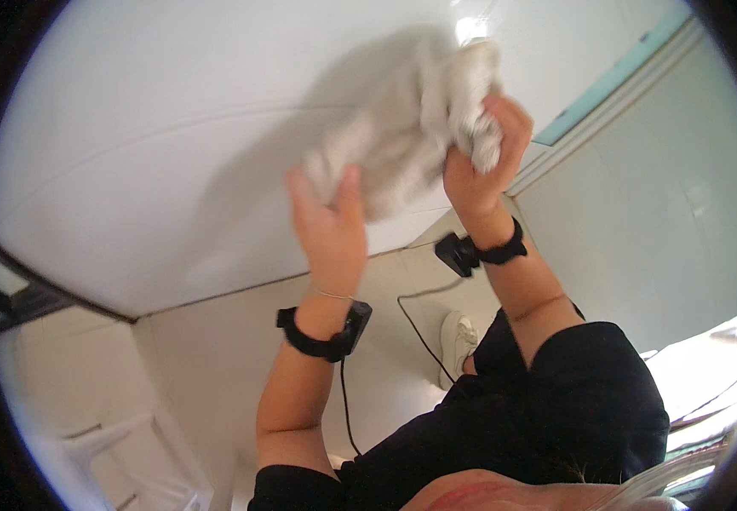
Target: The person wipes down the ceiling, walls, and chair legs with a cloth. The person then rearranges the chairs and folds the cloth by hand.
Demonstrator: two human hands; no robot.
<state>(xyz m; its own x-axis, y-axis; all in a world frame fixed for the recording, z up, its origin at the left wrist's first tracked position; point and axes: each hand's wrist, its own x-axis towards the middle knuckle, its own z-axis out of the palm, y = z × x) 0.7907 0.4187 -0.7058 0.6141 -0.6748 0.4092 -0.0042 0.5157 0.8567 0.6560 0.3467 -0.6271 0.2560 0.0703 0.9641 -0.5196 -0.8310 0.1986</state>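
Observation:
A crumpled off-white cloth is spread between my two hands in front of a smooth white panel. My left hand grips its lower left end between thumb and fingers. At the cloth's right end, my right hand holds a bunched part of it. The cloth is blurred and casts a shadow on the panel; whether it touches the panel, I cannot tell. Each wrist wears a black strap with a small device, and thin cables run from them towards my body.
A pale green strip runs along the panel's right side, beside a tiled wall. Below lies a light tiled floor, where a white shoe stands. A white frame is at the lower left.

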